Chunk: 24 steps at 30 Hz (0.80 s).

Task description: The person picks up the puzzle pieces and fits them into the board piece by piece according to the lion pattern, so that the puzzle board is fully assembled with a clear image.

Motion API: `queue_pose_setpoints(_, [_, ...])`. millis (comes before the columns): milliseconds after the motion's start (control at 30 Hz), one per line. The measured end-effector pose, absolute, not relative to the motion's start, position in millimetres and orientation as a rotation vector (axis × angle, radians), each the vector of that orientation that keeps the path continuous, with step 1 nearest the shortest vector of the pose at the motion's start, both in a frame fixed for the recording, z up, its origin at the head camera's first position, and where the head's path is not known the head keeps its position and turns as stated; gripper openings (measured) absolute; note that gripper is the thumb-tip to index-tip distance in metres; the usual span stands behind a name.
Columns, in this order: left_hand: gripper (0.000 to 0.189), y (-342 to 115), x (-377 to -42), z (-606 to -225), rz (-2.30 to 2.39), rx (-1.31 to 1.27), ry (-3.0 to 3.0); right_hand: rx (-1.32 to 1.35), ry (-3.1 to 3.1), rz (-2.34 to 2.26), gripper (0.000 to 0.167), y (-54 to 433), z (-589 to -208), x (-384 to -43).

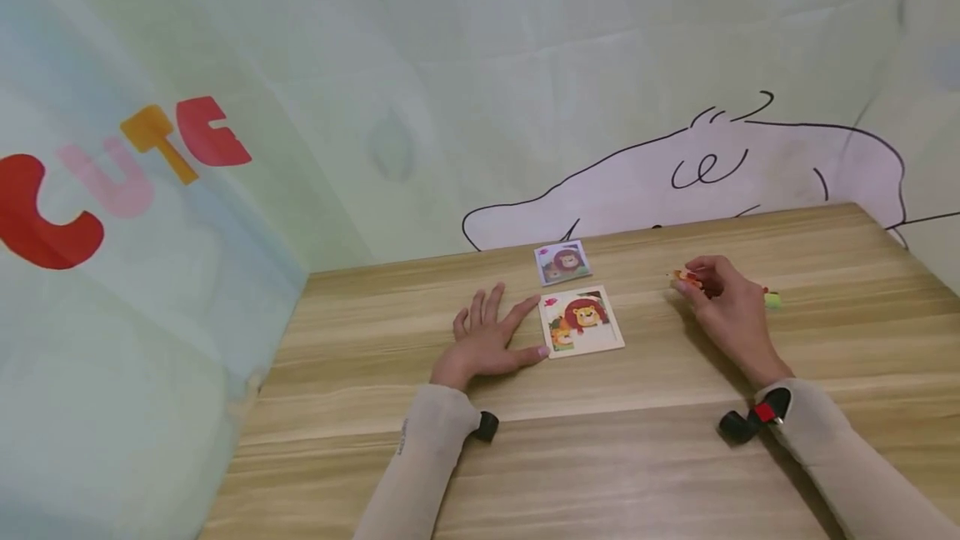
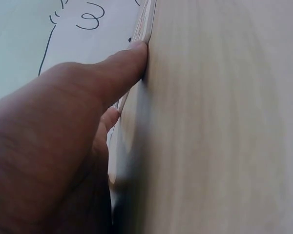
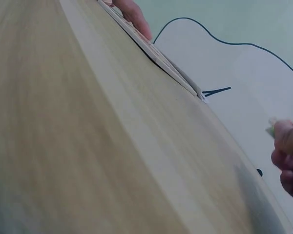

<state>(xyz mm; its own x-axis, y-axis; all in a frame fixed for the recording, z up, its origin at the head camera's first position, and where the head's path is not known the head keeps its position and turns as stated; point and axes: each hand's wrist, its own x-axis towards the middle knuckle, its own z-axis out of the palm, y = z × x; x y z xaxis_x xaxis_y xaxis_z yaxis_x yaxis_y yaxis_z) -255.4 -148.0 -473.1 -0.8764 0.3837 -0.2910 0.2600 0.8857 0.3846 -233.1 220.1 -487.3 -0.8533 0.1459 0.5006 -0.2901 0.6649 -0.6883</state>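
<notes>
A square jigsaw puzzle board (image 1: 603, 341) lies on the table, showing a red-maned lion and a smaller animal, with a pale bare patch at its lower right. At its left side is my left hand (image 1: 486, 346), fingers spread. The left thumb and index fingertip touch the board's edge, and the left wrist view has the thumb (image 2: 122, 68) right against it. Off to the right, my right hand (image 1: 731, 319) pinches a small orange and red puzzle piece (image 1: 686, 278) between thumb and fingers, raised above the table. The right wrist view catches only the edge of that piece.
Just behind the board lies a picture card (image 1: 551, 275) with the same lion. A small green piece (image 1: 772, 300) shows beyond the right hand, partly hidden by it. The wooden table (image 1: 360, 315) meets a printed curtain (image 1: 420, 107) at the back and left.
</notes>
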Motion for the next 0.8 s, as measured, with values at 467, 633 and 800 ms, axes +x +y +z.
queue_pose_setpoints(467, [0.09,-148,-255,-473,0.484,0.484,2.696,0.283,-2.343,1.776,0.038,196,-478,-229])
queue_pose_setpoints(633, [0.09,-148,-255,-472,0.492,0.476,2.695,0.222,-2.478,1.859,0.037,162,-473,-221])
queue_pose_setpoints(800, [0.089,-150,-256,-476,0.484,0.485,2.703,0.196,-2.53,1.926,0.032,141,-476,-216])
